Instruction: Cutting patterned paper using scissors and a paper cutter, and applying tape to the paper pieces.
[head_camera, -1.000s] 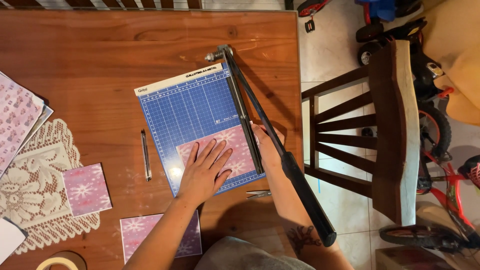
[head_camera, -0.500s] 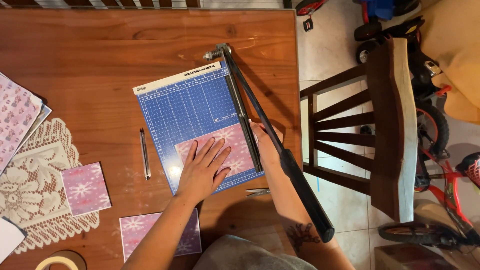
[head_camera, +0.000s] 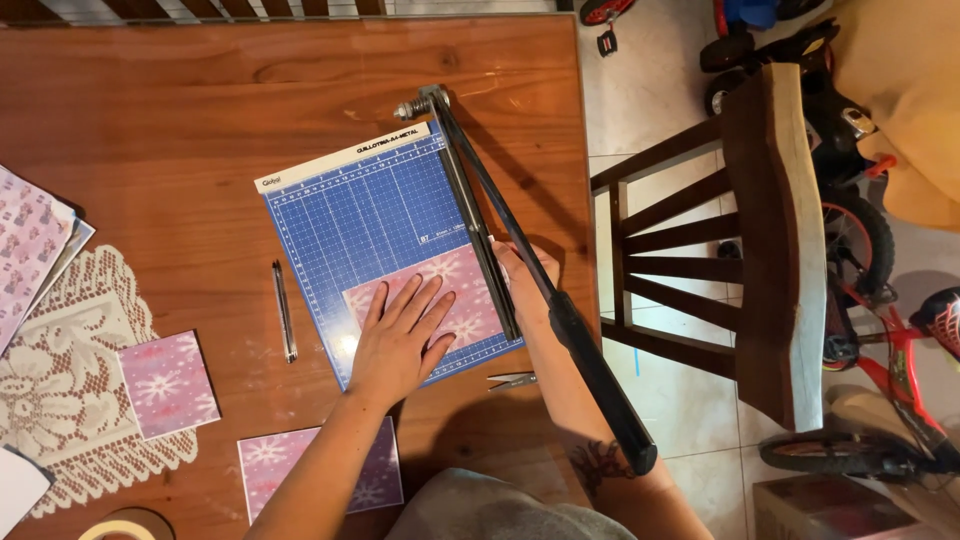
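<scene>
Under the flat left hand (head_camera: 400, 340) lies matt pink patterned paper (head_camera: 455, 295) on a smooth blue guillotine cutter board (head_camera: 370, 220); beside it, the glossy wooden table (head_camera: 180, 120) and a metal blade arm (head_camera: 500, 220) with a black matt grip.

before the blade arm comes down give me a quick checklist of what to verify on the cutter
1. Pink patterned paper lies flat on the blue cutter base: ok.
2. Left hand presses the paper, fingers spread, apart from the cutting edge: ok.
3. Right hand out of the blade's path: not ok, it lies at the cutting edge under the raised blade arm.
4. Black handle free to swing: ok, though no hand has a grip on it.
5. Paper edge square to the grid lines: cannot tell, the hand covers part of it.
6. Small scissors and pen off the base: ok.
</scene>
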